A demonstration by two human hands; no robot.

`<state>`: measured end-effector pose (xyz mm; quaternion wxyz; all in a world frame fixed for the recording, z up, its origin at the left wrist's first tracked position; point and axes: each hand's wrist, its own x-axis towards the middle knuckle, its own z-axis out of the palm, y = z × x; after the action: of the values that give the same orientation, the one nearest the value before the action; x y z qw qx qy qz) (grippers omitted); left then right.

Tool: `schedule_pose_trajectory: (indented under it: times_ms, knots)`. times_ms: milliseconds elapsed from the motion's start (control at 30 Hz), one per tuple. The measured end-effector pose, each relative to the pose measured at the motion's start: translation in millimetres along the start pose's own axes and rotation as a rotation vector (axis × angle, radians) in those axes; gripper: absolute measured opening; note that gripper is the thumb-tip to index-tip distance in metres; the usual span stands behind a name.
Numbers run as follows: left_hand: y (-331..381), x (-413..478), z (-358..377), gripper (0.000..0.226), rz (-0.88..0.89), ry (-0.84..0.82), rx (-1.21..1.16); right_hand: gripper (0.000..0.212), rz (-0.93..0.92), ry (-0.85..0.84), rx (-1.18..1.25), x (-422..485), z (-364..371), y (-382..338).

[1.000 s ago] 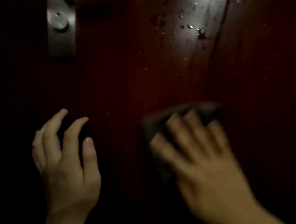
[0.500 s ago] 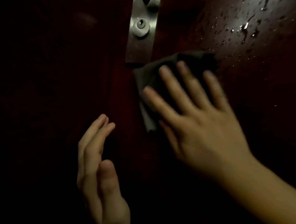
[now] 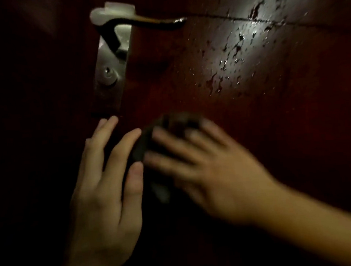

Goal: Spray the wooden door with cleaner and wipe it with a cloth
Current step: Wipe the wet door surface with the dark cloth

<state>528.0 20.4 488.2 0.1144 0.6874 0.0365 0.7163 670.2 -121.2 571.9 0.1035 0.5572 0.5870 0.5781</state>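
Note:
The dark red wooden door [image 3: 273, 126] fills the dim view, with drops of cleaner glinting on its upper right part. A dark cloth [image 3: 148, 145] lies flat against the door below the lock plate. My right hand [image 3: 210, 167], blurred, presses on the cloth with spread straight fingers. My left hand [image 3: 106, 189] rests beside it on the left, fingers straight, its fingertips just under the lock plate and its index finger next to the cloth's edge. No spray bottle is in view.
A metal lock plate [image 3: 108, 79] with a keyhole sits at the door's left edge. A lever handle [image 3: 152, 21] sticks out to the right above it. Left of the plate everything is dark.
My right hand has slid the cloth down from beside the lock plate to below it. My left hand has risen to just under the plate. The view has tilted up, showing the handle.

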Motion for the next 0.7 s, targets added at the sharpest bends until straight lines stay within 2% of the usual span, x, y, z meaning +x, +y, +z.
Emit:
schedule_pose_trajectory:
  times_ms: [67, 133, 233, 300, 400, 467, 533, 600, 700]
  knots:
    - [4, 21, 9, 0.048, -0.047, -0.037, 0.027, 0.061, 0.185, 0.125, -0.088, 39, -26, 59]
    - [11, 32, 19, 0.049, -0.053, -0.045, 0.108, 0.061, 0.384, 0.099, -0.046, 56, -44, 102]
    - [24, 30, 29, 0.051, 0.003, -0.065, 0.114, 0.064, 0.502, 0.141, -0.037, 50, -42, 96]
    - [29, 19, 32, 0.051, 0.029, -0.080, 0.077, 0.068, 0.382, 0.088, -0.056, 10, -29, 52]
    - [29, -1, 36, 0.053, 0.035, -0.090, 0.063, 0.065, 0.030, -0.106, -0.067, -88, -3, -23]
    - [33, -8, 42, 0.053, 0.017, -0.106, 0.083, 0.057, -0.116, -0.212, -0.094, -136, 0, -30]
    - [42, -9, 49, 0.052, 0.017, -0.131, 0.091, 0.057, -0.123, -0.230, -0.088, -145, -8, 8]
    - [53, -8, 58, 0.054, 0.044, -0.173, 0.108, 0.059, 0.048, -0.139, -0.095, -134, -20, 62]
    - [65, -9, 69, 0.056, 0.077, -0.190, 0.145, 0.059, 0.588, 0.039, 0.008, -106, -50, 151]
